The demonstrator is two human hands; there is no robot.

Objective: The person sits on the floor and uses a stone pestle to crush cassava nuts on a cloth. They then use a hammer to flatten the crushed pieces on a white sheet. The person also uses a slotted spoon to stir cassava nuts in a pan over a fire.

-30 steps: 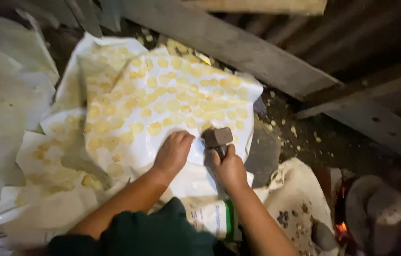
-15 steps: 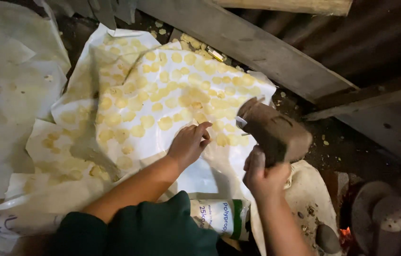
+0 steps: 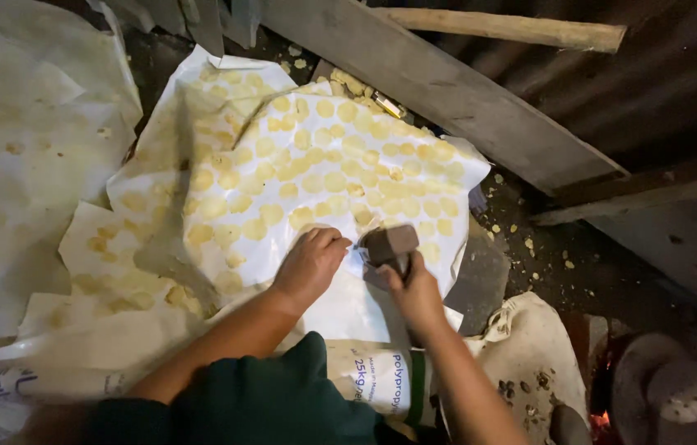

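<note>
My right hand (image 3: pixel 416 290) grips the handle of a dark wooden mallet (image 3: pixel 390 245), its head pressed down on a white plastic sheet (image 3: pixel 299 177). Rows of flattened yellow discs (image 3: pixel 325 180) cover that sheet. My left hand (image 3: pixel 311 262) rests on the sheet right beside the mallet head, its fingers curled and pinching at something small that I cannot make out.
More white sheets with yellow discs (image 3: pixel 27 156) lie to the left. A grey wooden beam (image 3: pixel 447 91) and a stick (image 3: pixel 513 29) run across the top. A printed white sack (image 3: pixel 373 371) lies under my arms. A dark round pot (image 3: pixel 666 387) and embers sit lower right.
The mallet was lifted high half a second ago and has come back down onto the sheet. My left hand stayed on the sheet and its fingers have curled in.
</note>
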